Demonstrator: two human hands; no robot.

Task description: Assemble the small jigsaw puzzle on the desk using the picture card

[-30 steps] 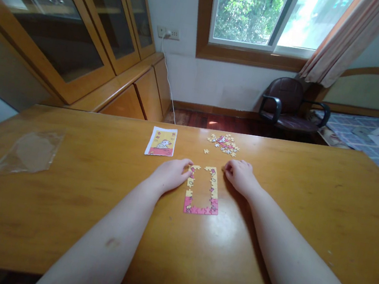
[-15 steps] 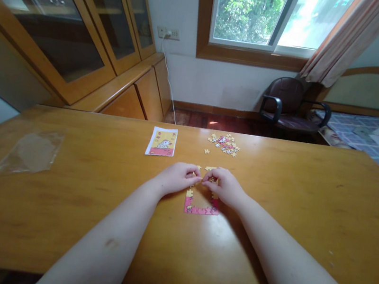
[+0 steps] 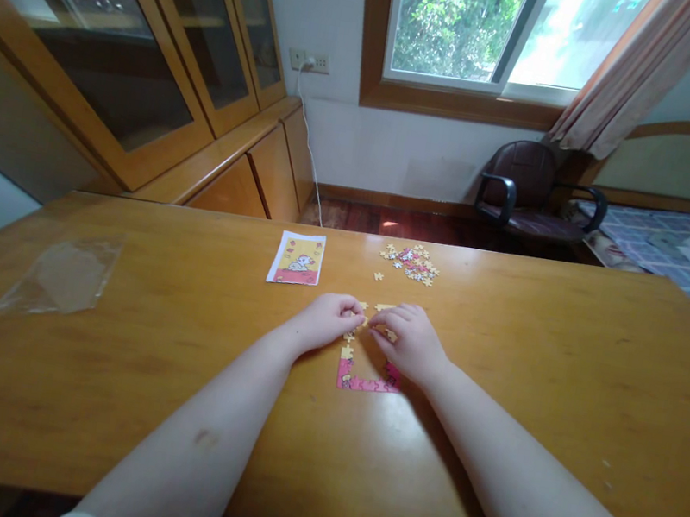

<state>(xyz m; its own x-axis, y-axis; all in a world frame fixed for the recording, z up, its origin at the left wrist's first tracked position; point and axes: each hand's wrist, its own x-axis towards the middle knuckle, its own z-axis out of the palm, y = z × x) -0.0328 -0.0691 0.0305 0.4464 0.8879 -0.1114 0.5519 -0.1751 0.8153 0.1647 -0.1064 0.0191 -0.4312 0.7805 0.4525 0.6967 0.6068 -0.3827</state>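
Now that the right hand [image 3: 414,339] has come in from outside the puzzle border [image 3: 368,384], it sits opposite the left hand [image 3: 330,319], both over the upper part of the border, so the work appears to have turned to fitting there. The left hand pinches its thumb and forefinger almost together, seemingly on a small yellow piece [image 3: 365,322]. In the last half second the right fingertips have drawn slightly away from that spot; they curl loosely, thumb a little apart, with nothing visibly held. Below the hands the border lies flat on the counter [image 3: 312,463], its pink bottom row in plain sight, while the right hand hides much of its right side. Just beyond the gap between the hands lies a loose piece [image 3: 379,276]; ahead of the left hand and to its left is the picture card [image 3: 298,260]. Past the right hand rests the pile of pieces [image 3: 413,262], unchanged, and well left of the left hand, a plastic bag [image 3: 61,273].
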